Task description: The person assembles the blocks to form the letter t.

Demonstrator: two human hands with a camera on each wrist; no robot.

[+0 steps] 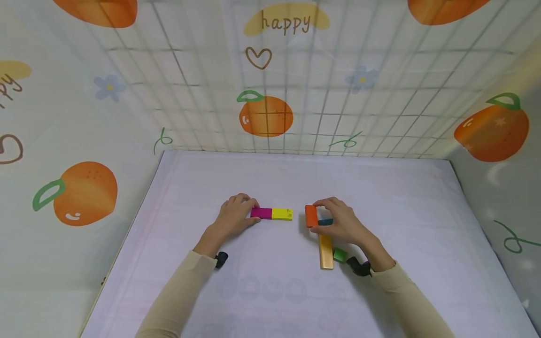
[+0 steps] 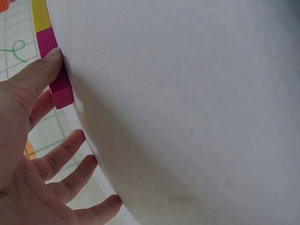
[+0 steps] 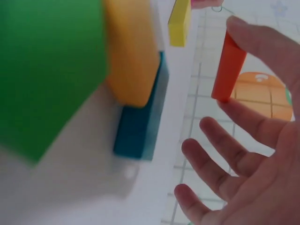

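Six blocks (image 1: 271, 214); two hands (image 1: 234, 218)

Teal block (image 1: 325, 222) (mostly under right hand (image 1: 344, 223)), green block (image 3: 47, 70) blurred

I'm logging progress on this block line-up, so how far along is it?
Done: the magenta block and yellow block lie end to end. In hand: the right hand pinches the orange block just right of them, while the left hand touches the magenta end. Left: the teal block, long tan block and green block.
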